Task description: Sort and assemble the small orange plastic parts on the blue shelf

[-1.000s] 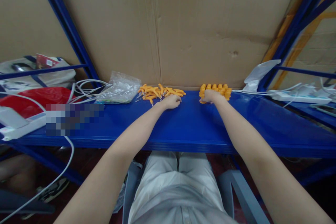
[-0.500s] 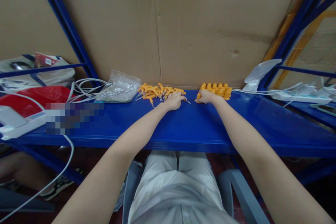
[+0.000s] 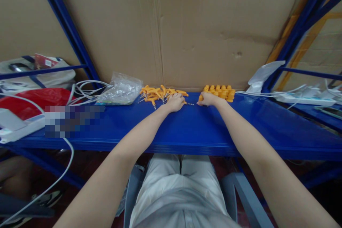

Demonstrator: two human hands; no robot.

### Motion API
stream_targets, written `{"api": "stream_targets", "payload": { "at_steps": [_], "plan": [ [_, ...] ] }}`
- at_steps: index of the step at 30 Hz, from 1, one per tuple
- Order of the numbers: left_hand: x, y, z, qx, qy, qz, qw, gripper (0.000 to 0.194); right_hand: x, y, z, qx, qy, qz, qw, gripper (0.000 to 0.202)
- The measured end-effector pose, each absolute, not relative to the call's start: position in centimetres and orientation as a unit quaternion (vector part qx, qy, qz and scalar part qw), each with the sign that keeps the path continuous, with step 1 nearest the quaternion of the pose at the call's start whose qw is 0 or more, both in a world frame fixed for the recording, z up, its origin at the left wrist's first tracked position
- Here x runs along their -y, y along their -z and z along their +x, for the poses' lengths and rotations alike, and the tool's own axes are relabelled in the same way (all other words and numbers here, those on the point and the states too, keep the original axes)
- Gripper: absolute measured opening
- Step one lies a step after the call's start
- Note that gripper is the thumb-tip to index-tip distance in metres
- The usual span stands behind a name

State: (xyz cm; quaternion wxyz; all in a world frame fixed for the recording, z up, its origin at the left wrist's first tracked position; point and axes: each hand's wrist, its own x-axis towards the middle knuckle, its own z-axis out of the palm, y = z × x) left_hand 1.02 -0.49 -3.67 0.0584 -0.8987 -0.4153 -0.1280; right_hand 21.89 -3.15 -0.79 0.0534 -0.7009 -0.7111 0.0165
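My left hand [image 3: 175,103] is closed around the handle of an orange corkscrew [image 3: 185,103]. The metal spiral sticks out to the right, low over the table. Just beyond and left of that hand lies a loose pile of orange corkscrews [image 3: 152,92], their spirals pointing various ways. A short gap to the right, my right hand [image 3: 210,99] grips a small orange plastic piece [image 3: 201,98], mostly hidden by the fingers. Behind and beside it, similar orange pieces [image 3: 227,93] stand in close rows.
The blue table [image 3: 192,128] ends at cardboard [image 3: 203,35] behind. A clear plastic bag [image 3: 120,89], white cables [image 3: 85,87], a red bag [image 3: 40,101] and a power strip [image 3: 24,128] lie left. Another white strip [image 3: 307,96] is right. A person's leg [image 3: 16,178] shows lower left.
The corkscrew in my left hand now shows more clearly, its spiral pointing toward my right hand. My right hand has barely moved. The foot at lower left has shifted.
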Motion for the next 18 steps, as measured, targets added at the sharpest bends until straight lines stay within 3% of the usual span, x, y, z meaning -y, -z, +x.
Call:
{"api": "stream_targets", "payload": {
  "at_steps": [11, 18],
  "plan": [
    [0.8, 2.8, 0.3, 0.468, 0.178, -0.863, 0.071, 0.031, 3.9, 0.6, 21.6, 0.709, 0.015, -0.697, 0.107, 0.05],
    [0.6, 2.5, -0.3, 0.461, 0.164, -0.87, 0.063, 0.026, 3.5, 0.5, 21.5, 0.761, 0.021, -0.644, 0.083, 0.041]
  ]
}}
